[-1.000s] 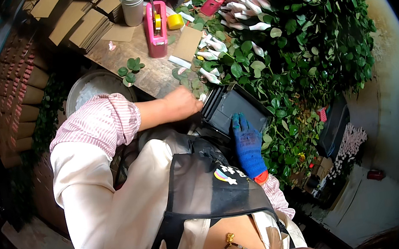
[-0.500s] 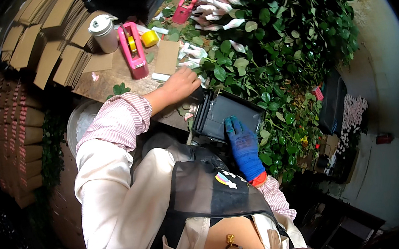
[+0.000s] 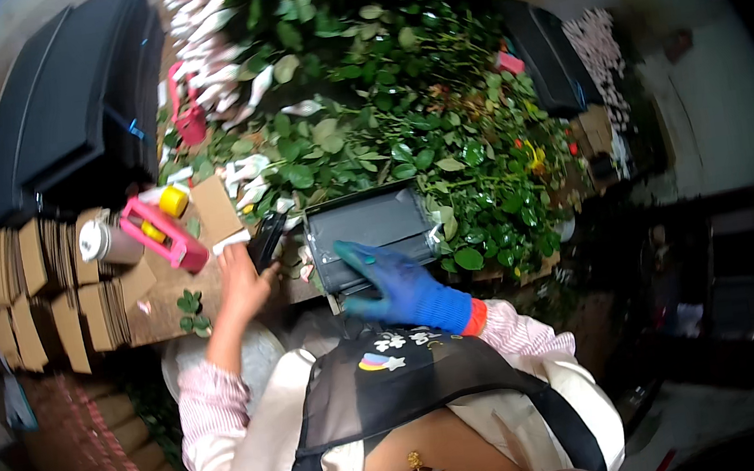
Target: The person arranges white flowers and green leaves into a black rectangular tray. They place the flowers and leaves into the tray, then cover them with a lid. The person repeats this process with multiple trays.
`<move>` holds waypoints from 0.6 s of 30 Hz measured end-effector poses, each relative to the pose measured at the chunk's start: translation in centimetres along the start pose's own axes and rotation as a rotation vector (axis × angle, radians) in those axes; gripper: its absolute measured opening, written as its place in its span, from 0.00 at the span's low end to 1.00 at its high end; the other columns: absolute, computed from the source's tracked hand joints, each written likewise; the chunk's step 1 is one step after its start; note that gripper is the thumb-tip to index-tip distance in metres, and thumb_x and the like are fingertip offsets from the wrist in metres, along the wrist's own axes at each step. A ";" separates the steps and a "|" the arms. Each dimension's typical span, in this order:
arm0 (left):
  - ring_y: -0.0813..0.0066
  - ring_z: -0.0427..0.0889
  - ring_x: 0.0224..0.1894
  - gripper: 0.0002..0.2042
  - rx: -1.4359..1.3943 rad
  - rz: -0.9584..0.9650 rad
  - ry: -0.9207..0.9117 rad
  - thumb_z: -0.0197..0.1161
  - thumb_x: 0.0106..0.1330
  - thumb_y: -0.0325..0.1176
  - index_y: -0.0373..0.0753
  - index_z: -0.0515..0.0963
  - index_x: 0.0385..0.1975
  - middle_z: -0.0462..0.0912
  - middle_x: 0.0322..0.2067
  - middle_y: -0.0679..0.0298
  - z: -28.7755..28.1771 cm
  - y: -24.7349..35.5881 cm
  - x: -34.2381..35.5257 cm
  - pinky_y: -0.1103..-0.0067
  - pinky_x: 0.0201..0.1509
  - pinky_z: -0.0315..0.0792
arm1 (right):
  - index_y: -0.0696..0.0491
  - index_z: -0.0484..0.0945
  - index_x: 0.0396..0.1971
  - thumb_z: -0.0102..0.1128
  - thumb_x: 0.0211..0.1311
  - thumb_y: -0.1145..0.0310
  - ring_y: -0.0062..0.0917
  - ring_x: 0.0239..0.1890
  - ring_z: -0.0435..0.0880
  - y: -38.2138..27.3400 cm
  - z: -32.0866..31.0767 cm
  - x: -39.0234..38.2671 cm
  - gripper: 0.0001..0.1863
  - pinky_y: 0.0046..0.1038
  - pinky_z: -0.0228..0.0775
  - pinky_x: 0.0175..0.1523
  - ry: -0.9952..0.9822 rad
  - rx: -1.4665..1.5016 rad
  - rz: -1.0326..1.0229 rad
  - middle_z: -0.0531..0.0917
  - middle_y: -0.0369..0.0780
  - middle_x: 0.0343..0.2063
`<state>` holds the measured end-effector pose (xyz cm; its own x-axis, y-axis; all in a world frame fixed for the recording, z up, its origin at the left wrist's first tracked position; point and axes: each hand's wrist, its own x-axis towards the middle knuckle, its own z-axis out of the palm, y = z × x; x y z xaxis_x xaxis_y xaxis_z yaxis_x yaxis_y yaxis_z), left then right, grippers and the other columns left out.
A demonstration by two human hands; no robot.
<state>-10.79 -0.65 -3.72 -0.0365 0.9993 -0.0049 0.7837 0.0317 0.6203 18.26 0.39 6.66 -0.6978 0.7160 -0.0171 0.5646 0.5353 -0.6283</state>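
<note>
My bare left hand is at the bench's near edge, fingers apart and extended, the tips at a white strip. Beside it lies a black object that I cannot make out. My right hand, in a blue glove, rests open with spread fingers on a dark grey tray-like box. Beyond the box is a mass of leafy stems, with white-sleeved heads at the back left. A cardboard piece lies above my left hand.
On the wooden bench are a pink tape dispenser, a white cup, a yellow roll and cardboard stacks. Large black stacked items stand back left, a pink dispenser behind. A black container is back right.
The view has swung round, bringing the black stacks and more bench into sight. My left hand has moved nearer the white strip and black object; my gloved hand has turned leftward across the box.
</note>
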 end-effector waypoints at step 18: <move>0.48 0.57 0.73 0.52 0.172 0.630 -0.254 0.64 0.58 0.63 0.30 0.52 0.72 0.54 0.72 0.45 6.1 14.2 4.2 0.60 0.75 0.52 | 0.56 0.62 0.64 0.63 0.62 0.76 0.21 0.48 0.82 17.6 2.4 -7.5 0.31 0.25 0.76 0.53 0.551 0.785 0.435 0.81 0.38 0.50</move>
<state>3.91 4.14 0.30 0.5865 0.8012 0.1184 0.6958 -0.5733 0.4326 32.32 3.36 -6.14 -0.0957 0.9869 -0.1296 0.1367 -0.1160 -0.9838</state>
